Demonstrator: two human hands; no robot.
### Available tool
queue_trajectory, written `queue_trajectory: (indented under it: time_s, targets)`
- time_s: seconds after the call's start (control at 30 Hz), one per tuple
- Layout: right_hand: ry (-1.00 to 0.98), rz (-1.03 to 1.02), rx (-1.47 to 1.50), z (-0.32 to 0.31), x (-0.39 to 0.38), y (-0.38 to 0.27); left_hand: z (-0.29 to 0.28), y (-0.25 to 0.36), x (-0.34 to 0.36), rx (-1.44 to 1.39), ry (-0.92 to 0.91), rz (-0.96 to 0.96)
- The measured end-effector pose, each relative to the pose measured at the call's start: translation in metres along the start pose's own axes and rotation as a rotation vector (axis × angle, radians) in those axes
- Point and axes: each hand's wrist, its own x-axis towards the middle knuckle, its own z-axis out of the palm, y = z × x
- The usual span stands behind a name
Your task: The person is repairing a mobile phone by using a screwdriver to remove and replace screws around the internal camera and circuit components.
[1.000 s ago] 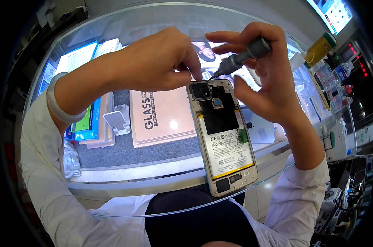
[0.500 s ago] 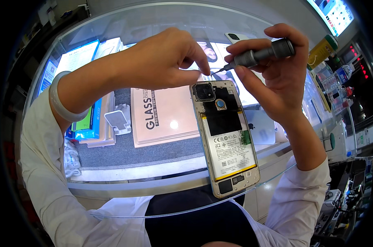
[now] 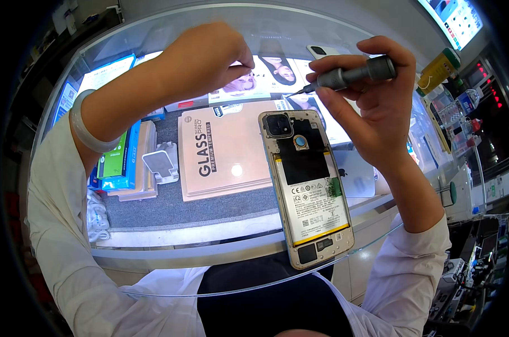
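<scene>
Past gold-framed backless phone (image 3: 306,168): right hand (image 3: 381,115) holding grey cylindrical screwdriver (image 3: 351,77); farther left, left hand (image 3: 209,59) (cannot tell if pinching).

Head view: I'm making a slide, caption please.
Right hand holds a grey screwdriver near an opened phone; left hand touches neither.
</scene>
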Motion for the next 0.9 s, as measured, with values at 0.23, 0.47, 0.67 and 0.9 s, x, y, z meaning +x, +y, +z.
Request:
queue_trajectory:
  time_s: [0.23, 0.47, 0.67, 0.9]
  targets:
    - [-0.025, -0.002, -0.053, -0.001, -0.001, 0.002, 0.003, 0.001, 0.001, 0.014, -0.044, 0.003]
    - [-0.026, -0.025, -0.034, 0.001, 0.0, 0.0, -0.016, 0.011, 0.001, -0.034, -0.033, -0.076]
    - [-0.063, -0.002, 0.094, 0.008, -0.001, -0.001, -0.023, 0.033, -0.001, -0.255, -0.195, 0.031]
    - [-0.1, -0.03, 0.083, 0.013, 0.0, 0.0, -0.036, 0.038, 0.004, -0.402, -0.385, -0.1]
